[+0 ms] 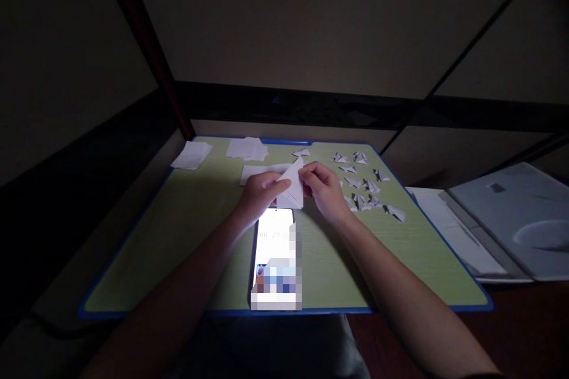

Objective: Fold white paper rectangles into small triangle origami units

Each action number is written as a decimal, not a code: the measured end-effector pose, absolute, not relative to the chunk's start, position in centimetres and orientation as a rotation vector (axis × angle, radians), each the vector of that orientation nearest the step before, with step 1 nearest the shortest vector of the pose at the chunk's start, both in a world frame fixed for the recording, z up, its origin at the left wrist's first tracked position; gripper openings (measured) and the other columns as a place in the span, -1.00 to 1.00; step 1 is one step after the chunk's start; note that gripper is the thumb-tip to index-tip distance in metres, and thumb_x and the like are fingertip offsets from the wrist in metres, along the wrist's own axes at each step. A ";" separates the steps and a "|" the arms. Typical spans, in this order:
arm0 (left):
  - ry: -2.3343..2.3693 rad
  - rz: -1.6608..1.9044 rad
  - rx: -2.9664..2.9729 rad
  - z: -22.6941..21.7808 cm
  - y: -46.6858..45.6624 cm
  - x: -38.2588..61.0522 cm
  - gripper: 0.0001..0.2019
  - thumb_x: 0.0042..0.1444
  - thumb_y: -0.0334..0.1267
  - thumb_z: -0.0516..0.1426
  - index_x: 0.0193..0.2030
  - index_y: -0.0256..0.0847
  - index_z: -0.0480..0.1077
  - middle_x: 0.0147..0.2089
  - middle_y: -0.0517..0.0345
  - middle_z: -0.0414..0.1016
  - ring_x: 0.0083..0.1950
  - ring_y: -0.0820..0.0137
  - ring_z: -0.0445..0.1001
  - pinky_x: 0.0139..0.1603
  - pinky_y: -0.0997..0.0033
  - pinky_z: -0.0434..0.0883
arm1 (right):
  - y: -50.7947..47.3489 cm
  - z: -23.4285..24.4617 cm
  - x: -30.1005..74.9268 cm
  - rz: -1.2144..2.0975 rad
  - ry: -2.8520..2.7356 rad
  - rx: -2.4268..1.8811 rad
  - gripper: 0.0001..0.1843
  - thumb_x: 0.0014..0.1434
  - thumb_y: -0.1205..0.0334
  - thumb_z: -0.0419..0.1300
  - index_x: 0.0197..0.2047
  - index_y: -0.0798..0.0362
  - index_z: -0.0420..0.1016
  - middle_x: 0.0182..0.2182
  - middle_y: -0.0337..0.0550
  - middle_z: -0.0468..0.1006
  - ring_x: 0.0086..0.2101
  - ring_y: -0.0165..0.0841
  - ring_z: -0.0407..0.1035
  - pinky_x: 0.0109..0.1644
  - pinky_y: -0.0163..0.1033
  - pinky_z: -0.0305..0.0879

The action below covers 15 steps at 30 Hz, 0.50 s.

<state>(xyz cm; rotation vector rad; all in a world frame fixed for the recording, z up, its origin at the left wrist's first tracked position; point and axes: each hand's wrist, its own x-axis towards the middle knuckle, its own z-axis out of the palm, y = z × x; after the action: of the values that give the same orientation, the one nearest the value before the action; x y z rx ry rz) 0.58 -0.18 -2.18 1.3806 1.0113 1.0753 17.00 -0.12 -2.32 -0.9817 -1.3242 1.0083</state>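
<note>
Both my hands meet over the middle of a green board with a blue rim (pixel 178 231). My left hand (pixel 260 192) and my right hand (pixel 326 189) pinch a white folded paper piece (pixel 293 186) between them, its point turned up. Just below it a lit phone (pixel 275 249) lies flat on the board. To the right of my right hand lie several small folded paper shapes (pixel 362 186).
Flat white paper sheets (pixel 246 148) lie along the board's far edge, one more (pixel 191 155) hanging over the far left corner. A grey laptop-like item and papers (pixel 502 219) sit to the right of the board. The room is dark.
</note>
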 end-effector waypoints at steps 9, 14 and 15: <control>1.007 1.080 1.394 -2.0 -0.4 0.8 -0.79 -0.04 -0.13 0.23 -0.41 -0.25 0.46 -0.54 0.18 0.40 -0.55 0.45 0.33 -0.57 0.47 0.19 | -0.3 -2.0 17.0 1.018 -1.305 -1.005 -0.75 0.12 0.07 0.26 -0.48 -0.01 0.38 -0.70 -0.37 0.29 -0.64 -0.48 0.12 -0.53 -0.27 0.00; 1.045 1.106 1.404 -1.9 -0.5 1.0 -0.80 -0.04 -0.12 0.22 -0.40 -0.24 0.47 -0.52 0.16 0.42 -0.53 0.43 0.34 -0.55 0.46 0.20 | -0.2 -2.1 17.0 1.044 -1.265 -0.992 -0.75 0.08 0.07 0.30 -0.51 0.00 0.41 -0.70 -0.37 0.29 -0.64 -0.48 0.10 -0.54 -0.28 -0.02; 1.056 1.113 1.406 -1.8 -0.5 1.0 -0.80 -0.04 -0.13 0.22 -0.42 -0.24 0.46 -0.54 0.18 0.40 -0.54 0.43 0.32 -0.56 0.46 0.18 | -0.2 -2.1 17.0 1.049 -1.259 -0.987 -0.75 0.07 0.07 0.31 -0.52 0.00 0.42 -0.70 -0.37 0.29 -0.64 -0.48 0.11 -0.54 -0.28 -0.02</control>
<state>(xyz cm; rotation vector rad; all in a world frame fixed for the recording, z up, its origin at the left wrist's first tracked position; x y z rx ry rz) 0.98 -0.55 -1.78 1.4055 1.0555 1.1130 16.99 -0.23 -2.09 -0.9869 -1.2590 1.0490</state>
